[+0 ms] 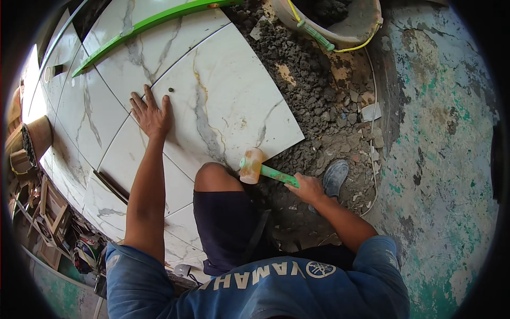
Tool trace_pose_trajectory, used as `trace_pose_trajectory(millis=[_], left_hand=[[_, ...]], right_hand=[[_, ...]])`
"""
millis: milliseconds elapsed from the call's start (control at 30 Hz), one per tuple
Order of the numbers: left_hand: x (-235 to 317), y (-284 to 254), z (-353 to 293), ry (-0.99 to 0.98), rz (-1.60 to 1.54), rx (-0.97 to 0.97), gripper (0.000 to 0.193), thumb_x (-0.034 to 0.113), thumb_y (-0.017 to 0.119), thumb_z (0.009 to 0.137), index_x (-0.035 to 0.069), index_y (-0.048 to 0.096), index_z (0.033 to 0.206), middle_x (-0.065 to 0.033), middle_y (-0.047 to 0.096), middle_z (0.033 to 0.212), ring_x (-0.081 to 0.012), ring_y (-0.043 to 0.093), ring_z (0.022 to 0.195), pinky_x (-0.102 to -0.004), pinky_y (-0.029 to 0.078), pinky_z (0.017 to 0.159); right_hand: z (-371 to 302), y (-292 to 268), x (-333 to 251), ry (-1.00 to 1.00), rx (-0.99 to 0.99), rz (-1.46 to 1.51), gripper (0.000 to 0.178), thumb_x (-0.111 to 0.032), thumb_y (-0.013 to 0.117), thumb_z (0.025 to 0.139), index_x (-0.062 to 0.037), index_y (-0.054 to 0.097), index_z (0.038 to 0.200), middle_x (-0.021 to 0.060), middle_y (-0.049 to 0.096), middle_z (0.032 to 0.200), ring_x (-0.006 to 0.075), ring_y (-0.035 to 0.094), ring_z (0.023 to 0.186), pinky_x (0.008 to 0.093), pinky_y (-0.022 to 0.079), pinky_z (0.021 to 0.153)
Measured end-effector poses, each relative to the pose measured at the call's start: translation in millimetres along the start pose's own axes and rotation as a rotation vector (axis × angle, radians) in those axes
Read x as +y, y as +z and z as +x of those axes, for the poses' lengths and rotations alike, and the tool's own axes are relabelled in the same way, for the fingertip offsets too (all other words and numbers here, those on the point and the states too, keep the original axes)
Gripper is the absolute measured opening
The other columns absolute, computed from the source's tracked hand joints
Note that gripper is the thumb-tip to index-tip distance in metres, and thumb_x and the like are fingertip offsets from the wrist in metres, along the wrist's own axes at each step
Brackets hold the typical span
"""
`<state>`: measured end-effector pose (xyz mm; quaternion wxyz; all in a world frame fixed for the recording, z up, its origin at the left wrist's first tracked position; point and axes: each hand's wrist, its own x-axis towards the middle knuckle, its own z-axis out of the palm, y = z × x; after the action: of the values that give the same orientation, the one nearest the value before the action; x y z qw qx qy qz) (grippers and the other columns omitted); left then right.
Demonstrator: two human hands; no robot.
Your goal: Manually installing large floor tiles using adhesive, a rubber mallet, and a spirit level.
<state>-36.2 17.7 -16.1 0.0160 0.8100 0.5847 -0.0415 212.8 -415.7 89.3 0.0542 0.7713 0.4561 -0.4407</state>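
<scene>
- Centre stage, the marbled tile (239,98) lies at the outer end of the floor, bordering dark rubble (305,69); light, well-spread taps look wisest, with its height checked against the neighbouring tiles (114,95).
- Here's the mallet (267,171), head at the tile's near edge, contact impossible to tell; a square-landing face should spare that edge a chip.
- The left hand (151,114) lies flat, fingers splayed at a joint, a fine spot to feel for a lip; the right hand (306,189) grips the mallet's green handle.
- Counting down by size: neighbouring tiles, several, too cut off to number; one green straightedge (146,24); one bucket (367,21); one mallet; one shoe (334,178); two hands; one tiny dark knob (171,90).
</scene>
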Motion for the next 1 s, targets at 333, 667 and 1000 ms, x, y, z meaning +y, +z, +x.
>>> trace_pose_trajectory(millis=[333, 667, 1000], left_hand=[[4, -10, 0, -0.011, 0.013, -0.04, 0.081, 0.07, 0.035, 0.092, 0.024, 0.019, 0.157, -0.0222, 0.012, 0.161, -0.0378, 0.009, 0.15, -0.0472, 0.007, 0.121], [5, -12, -1, -0.019, -0.001, -0.049, 0.081, 0.068, 0.037, 0.093, 0.023, 0.02, 0.157, -0.0215, 0.011, 0.162, -0.0375, 0.009, 0.15, -0.0468, 0.007, 0.121], [7, -16, -1, -0.021, -0.021, -0.016, 0.079, 0.065, 0.039, 0.093, 0.023, 0.02, 0.157, -0.0214, 0.011, 0.162, -0.0372, 0.009, 0.15, -0.0478, 0.007, 0.121]], right_hand=[[54, -45, -20, -0.13, 0.044, -0.005, 0.046, -0.051, 0.065, 0.087, -0.0062, 0.053, 0.086, 0.0132, 0.062, 0.07, 0.0357, 0.065, 0.064, 0.0454, 0.053, 0.056], [103, -83, -60, -0.135, 0.131, 0.056, 0.048, -0.053, 0.059, 0.091, -0.0058, 0.054, 0.087, 0.016, 0.066, 0.071, 0.0373, 0.067, 0.066, 0.0464, 0.052, 0.054], [126, -105, -75, -0.188, 0.22, 0.027, 0.051, -0.054, 0.063, 0.087, -0.0043, 0.053, 0.082, 0.0167, 0.065, 0.069, 0.0359, 0.066, 0.064, 0.045, 0.052, 0.053]])
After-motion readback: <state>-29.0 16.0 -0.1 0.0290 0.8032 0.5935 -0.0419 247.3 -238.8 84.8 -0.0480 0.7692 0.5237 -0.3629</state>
